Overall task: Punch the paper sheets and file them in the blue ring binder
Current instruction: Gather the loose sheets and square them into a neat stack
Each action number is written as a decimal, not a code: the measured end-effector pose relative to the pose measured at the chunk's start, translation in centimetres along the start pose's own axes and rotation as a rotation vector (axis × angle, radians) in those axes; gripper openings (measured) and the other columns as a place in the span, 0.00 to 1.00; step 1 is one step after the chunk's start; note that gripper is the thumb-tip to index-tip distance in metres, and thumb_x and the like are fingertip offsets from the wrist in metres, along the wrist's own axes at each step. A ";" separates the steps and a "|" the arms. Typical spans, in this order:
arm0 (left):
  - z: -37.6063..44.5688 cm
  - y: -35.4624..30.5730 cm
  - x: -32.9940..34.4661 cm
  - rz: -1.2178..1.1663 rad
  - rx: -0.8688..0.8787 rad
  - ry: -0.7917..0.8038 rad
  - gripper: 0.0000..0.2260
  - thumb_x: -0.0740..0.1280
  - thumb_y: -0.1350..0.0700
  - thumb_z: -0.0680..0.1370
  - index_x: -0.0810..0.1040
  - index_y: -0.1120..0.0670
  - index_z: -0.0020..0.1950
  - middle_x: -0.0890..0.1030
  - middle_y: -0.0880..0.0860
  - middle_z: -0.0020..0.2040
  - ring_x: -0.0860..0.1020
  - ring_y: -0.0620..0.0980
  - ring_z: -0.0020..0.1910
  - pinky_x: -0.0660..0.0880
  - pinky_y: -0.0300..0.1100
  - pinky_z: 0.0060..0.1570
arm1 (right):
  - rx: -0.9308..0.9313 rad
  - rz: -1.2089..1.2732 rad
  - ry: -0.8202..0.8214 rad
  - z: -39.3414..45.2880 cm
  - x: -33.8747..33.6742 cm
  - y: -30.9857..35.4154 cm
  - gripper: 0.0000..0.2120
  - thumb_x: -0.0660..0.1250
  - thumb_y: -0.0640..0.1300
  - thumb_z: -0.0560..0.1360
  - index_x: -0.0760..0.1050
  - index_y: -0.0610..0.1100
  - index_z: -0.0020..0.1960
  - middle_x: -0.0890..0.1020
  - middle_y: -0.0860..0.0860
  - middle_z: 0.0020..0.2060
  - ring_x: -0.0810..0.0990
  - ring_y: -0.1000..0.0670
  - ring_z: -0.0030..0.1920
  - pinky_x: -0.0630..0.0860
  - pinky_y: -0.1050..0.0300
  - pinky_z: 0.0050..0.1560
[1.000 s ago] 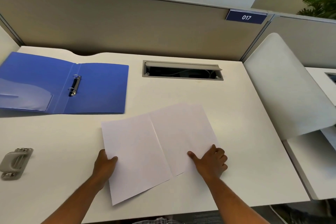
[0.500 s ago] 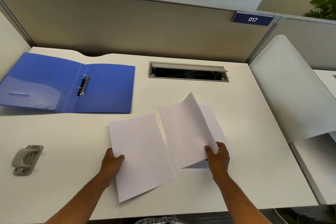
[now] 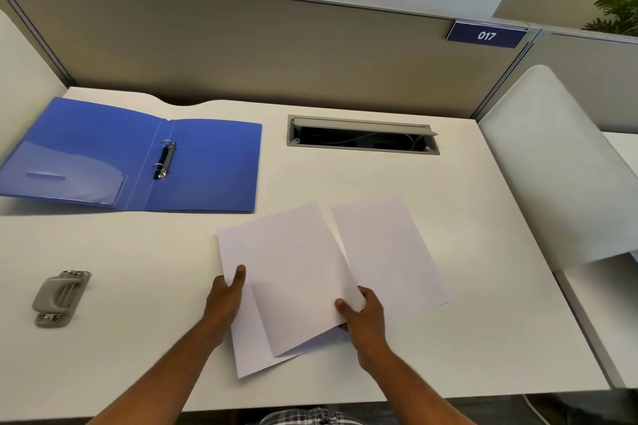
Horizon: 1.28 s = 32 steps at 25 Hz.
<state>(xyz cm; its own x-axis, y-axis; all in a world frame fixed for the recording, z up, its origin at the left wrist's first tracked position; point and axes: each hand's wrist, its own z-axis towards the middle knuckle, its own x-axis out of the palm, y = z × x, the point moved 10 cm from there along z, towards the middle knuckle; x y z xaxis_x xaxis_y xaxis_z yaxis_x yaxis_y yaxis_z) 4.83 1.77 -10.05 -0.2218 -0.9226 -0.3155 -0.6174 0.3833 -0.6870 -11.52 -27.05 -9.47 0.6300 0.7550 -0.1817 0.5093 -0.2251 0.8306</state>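
A white surface (image 3: 448,217) fills most of the frame. Behind it, across the upper frame, stands a grey-beige partition panel (image 3: 259,55) bearing a blue plate marked 017 (image 3: 486,34) at upper right. A grey cable hatch (image 3: 362,135) is set into the surface at centre. A white curved divider (image 3: 552,166) rises at right; a green plant (image 3: 618,7) shows in the top right corner.

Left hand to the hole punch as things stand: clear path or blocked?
Probably yes. The hole punch sits alone on the desk, out to the left of the left hand, with bare surface between them. But that hand is pinning the bottom sheet, so it must let go first.
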 end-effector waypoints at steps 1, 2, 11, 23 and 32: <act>-0.1 -0.2 0.1 0.012 0.029 0.006 0.27 0.68 0.41 0.76 0.69 0.56 0.68 0.77 0.54 0.64 0.77 0.59 0.60 0.74 0.51 0.58 | 0.010 -0.012 0.039 -0.4 0.9 -0.2 0.18 0.75 0.37 0.74 0.74 0.45 0.61 0.82 0.46 0.53 0.83 0.47 0.49 0.85 0.54 0.38; -0.2 -0.4 0.1 0.041 0.056 -0.001 0.27 0.73 0.44 0.73 0.70 0.56 0.66 0.78 0.55 0.63 0.77 0.58 0.59 0.75 0.52 0.59 | 0.016 -0.035 0.077 -0.7 1.7 -0.4 0.19 0.75 0.37 0.74 0.74 0.45 0.61 0.82 0.47 0.53 0.83 0.48 0.49 0.85 0.55 0.38; -0.7 -0.6 -0.7 0.099 0.124 -0.053 0.25 0.68 0.65 0.73 0.66 0.57 0.69 0.76 0.58 0.63 0.76 0.58 0.56 0.73 0.48 0.54 | -0.334 -0.476 -0.475 2.0 -8.0 5.0 0.16 0.75 0.48 0.74 0.77 0.46 0.59 0.79 0.47 0.54 0.80 0.43 0.56 0.77 0.47 0.58; -1.2 -0.8 0.0 0.083 0.102 -0.037 0.27 0.63 0.70 0.72 0.64 0.54 0.69 0.76 0.55 0.59 0.75 0.58 0.55 0.75 0.51 0.53 | -0.112 -1.014 -0.512 5.1 -13.2 2.6 0.53 0.70 0.70 0.69 0.54 0.37 0.79 0.71 0.39 0.69 0.70 0.37 0.68 0.75 0.43 0.63; -1.3 -1.4 0.2 0.046 0.114 0.000 0.28 0.63 0.69 0.72 0.63 0.53 0.71 0.76 0.53 0.60 0.75 0.57 0.57 0.75 0.53 0.58 | 0.169 0.429 -0.162 3.6 -7.3 -1.6 0.20 0.75 0.31 0.71 0.77 0.36 0.61 0.84 0.39 0.55 0.83 0.37 0.52 0.83 0.44 0.50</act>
<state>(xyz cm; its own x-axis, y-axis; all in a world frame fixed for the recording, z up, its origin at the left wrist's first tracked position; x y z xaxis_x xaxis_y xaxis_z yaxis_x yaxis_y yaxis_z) 4.65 1.03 -8.25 -0.2477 -0.9040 -0.3486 -0.5165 0.4276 -0.7419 -14.81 -34.44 -11.41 0.8804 0.4695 0.0673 0.2634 -0.6019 0.7539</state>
